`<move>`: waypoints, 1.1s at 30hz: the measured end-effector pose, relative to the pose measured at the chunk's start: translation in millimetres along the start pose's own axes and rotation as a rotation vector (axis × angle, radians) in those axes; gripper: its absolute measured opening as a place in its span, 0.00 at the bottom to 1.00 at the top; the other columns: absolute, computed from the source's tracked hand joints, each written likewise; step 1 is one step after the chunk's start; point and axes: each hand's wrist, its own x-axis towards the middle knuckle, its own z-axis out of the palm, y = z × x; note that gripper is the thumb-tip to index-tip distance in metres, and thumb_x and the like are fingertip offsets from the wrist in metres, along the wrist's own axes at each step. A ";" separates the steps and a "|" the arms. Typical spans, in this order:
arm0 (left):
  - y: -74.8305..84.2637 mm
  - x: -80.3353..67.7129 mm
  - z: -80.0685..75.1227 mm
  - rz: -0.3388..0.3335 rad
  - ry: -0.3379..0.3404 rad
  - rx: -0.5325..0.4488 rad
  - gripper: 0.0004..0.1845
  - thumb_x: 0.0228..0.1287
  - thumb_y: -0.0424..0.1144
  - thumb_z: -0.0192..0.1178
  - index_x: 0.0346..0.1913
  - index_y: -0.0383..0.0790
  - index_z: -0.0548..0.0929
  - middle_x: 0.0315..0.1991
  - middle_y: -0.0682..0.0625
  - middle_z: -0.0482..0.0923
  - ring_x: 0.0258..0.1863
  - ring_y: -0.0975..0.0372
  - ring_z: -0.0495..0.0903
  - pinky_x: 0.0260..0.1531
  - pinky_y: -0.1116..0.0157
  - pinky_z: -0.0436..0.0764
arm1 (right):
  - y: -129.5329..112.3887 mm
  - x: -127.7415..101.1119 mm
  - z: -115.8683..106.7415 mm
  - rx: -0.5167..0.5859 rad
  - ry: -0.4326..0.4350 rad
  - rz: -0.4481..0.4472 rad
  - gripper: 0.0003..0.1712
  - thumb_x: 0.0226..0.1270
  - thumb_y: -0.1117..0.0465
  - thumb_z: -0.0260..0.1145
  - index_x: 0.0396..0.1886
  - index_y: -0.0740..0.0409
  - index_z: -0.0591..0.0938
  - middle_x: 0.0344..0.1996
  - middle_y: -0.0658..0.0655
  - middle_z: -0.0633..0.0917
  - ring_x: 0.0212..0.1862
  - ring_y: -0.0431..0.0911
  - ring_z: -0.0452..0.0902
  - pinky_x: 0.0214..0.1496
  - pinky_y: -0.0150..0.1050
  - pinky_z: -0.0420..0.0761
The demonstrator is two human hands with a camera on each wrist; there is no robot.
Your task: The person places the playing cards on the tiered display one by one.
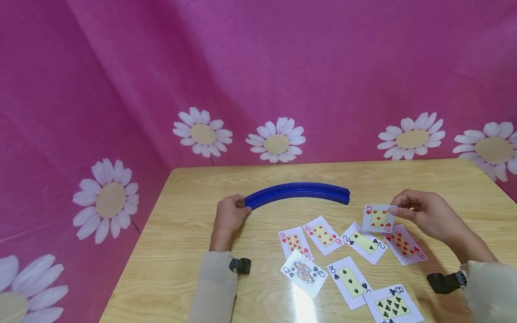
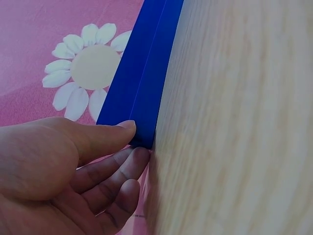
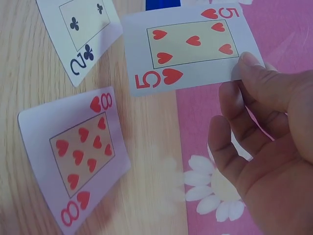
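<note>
Just right of the blue curved card holder (image 1: 297,192), I hold the five of hearts (image 1: 378,218) raised off the wooden surface (image 1: 190,215), pinched at its edge between the thumb and fingers of my right hand (image 1: 424,217). My left hand (image 1: 230,214) grips the holder's left end, thumb on top and fingers curled beneath, as the left wrist view shows. The holder's long axis runs left to right in a shallow arc, so its free right end lies nearest the card, and my right hand is the nearer one to that end. The card lies flat-faced toward me, long edge roughly along the holder. Nearer to me than the holder, face up on the surface, lie the two of clubs (image 1: 365,242) and eight of hearts (image 1: 404,244).
</note>
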 end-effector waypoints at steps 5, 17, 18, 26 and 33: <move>1.0 0.0 -0.7 -0.015 -0.004 0.009 0.14 0.63 0.31 0.69 0.51 0.35 0.86 0.40 0.44 0.85 0.40 0.54 0.81 0.48 0.54 0.79 | -1.8 4.1 3.9 0.026 -0.005 -0.018 0.03 0.66 0.65 0.70 0.39 0.57 0.85 0.35 0.54 0.82 0.36 0.45 0.75 0.37 0.31 0.76; 1.6 0.4 -0.5 -0.022 -0.017 0.009 0.14 0.63 0.31 0.68 0.52 0.35 0.86 0.40 0.44 0.85 0.39 0.55 0.81 0.48 0.54 0.79 | -12.2 23.1 4.4 0.017 0.009 -0.083 0.03 0.66 0.66 0.71 0.37 0.56 0.85 0.33 0.52 0.82 0.36 0.45 0.75 0.38 0.30 0.75; 2.1 0.3 -0.6 -0.024 -0.019 0.007 0.14 0.63 0.31 0.68 0.52 0.35 0.86 0.40 0.44 0.85 0.39 0.54 0.81 0.48 0.54 0.79 | -13.6 24.8 4.6 0.023 0.007 -0.085 0.03 0.66 0.66 0.71 0.37 0.56 0.85 0.33 0.52 0.82 0.35 0.45 0.75 0.38 0.30 0.75; 2.3 0.4 -1.5 -0.017 -0.014 0.002 0.14 0.64 0.30 0.68 0.51 0.34 0.86 0.39 0.43 0.85 0.38 0.55 0.82 0.47 0.54 0.79 | -23.4 38.2 11.9 0.056 -0.017 -0.084 0.02 0.66 0.65 0.70 0.37 0.58 0.85 0.33 0.54 0.83 0.36 0.48 0.75 0.37 0.33 0.78; 0.6 1.4 -1.3 -0.014 -0.015 -0.004 0.14 0.63 0.30 0.68 0.51 0.34 0.86 0.38 0.44 0.85 0.38 0.56 0.82 0.46 0.55 0.80 | -27.4 48.1 18.7 0.074 -0.024 -0.096 0.02 0.67 0.65 0.70 0.36 0.60 0.84 0.33 0.54 0.83 0.36 0.47 0.76 0.38 0.33 0.78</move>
